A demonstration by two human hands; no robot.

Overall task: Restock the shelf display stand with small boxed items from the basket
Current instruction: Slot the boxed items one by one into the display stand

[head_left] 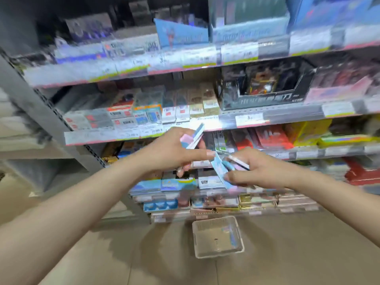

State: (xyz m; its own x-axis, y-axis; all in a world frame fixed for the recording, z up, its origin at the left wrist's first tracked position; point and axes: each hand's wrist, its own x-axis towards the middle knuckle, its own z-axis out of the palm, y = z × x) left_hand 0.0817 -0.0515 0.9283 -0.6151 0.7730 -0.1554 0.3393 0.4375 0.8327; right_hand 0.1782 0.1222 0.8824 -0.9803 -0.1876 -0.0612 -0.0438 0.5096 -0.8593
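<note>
1. The place is a shop, seen at a retail aisle.
2. A grey metal shelving unit (51,112) carries several tiers packed with small boxed goods (174,108).
3. Price labels (249,118) run along the front edge of each shelf.
4. A black display carton (265,87) of packaged items stands on one tier.
5. A plastic basket (218,236) sits on the tan floor below.

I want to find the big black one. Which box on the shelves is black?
The big black display box on the middle shelf, up and right of both hands. Its neighbours are small white, tan or red packs.
</note>
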